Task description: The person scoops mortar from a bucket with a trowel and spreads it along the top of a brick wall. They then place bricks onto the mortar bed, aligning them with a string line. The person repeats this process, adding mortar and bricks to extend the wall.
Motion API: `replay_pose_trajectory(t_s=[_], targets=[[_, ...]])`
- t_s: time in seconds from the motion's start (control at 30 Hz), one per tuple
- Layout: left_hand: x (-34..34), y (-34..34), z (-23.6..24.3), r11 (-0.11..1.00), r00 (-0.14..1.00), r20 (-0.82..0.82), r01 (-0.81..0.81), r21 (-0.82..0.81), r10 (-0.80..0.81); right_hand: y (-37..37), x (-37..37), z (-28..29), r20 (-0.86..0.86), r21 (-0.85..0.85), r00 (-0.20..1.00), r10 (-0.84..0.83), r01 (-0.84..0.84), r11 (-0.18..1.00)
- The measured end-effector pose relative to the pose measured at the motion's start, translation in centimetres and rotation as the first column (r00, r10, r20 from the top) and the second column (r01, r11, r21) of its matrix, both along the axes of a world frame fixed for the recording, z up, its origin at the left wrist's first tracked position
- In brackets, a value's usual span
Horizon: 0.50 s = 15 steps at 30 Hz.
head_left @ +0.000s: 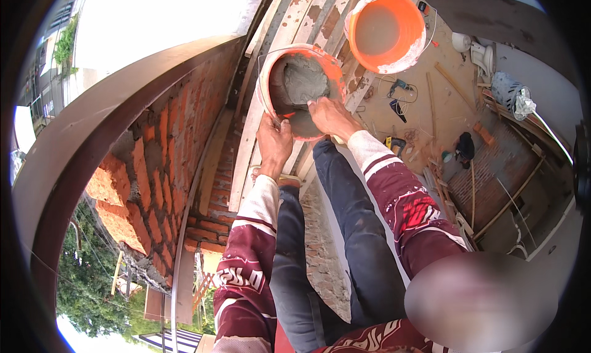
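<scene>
Maroon sleeves point(425, 225): nearest the camera, coming in from the lower edge and ending in pale cuffs.
Mortar bucket point(334, 66): orange, on the planks ahead of the person, with both hands at its near side.
Grey mortar point(306, 79): wet-looking, heaped inside that bucket.
Left hand point(274, 143): closed on the near left rim, thumb toward the inside.
Right hand point(332, 116): fingers curled above the near right part of the opening; whether they grip a tool, I cannot tell.
Planks point(247, 158): pale, stained, laid side by side under the mortar bucket.
Second bucket point(414, 32): orange, white-crusted, holding cloudy liquid, near the first, up and right.
Dark trousers point(363, 223): legs pointing toward the mortar bucket.
Brick wall point(157, 186): rough, on the left.
Floor point(452, 122): lower, at right, with a drill point(401, 84) and wood strips point(455, 85).
</scene>
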State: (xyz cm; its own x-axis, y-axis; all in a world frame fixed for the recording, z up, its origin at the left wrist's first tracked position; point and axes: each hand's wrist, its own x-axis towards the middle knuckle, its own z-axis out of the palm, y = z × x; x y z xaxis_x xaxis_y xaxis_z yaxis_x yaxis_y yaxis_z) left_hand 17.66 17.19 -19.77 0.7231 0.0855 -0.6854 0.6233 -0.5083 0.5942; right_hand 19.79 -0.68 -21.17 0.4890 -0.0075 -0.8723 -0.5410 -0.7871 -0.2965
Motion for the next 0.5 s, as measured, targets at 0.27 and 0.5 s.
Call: replay_pose_trajectory(t_s=[0.27, 0.5], targets=[[0.8, 0.4, 0.0, 0.998, 0.994, -0.105, 0.039, 0.054, -0.033, -2.9, 2.7, 6.7, -0.059, -0.042, 0.899, 0.434, -0.436, 0.899], [0.2, 0.4, 0.1, 0.988, 0.989, 0.025, 0.144, 0.046, -0.145, 2.3, 4.7, 3.5, 0.28, -0.487, 0.579, 0.766, -0.602, 0.633]])
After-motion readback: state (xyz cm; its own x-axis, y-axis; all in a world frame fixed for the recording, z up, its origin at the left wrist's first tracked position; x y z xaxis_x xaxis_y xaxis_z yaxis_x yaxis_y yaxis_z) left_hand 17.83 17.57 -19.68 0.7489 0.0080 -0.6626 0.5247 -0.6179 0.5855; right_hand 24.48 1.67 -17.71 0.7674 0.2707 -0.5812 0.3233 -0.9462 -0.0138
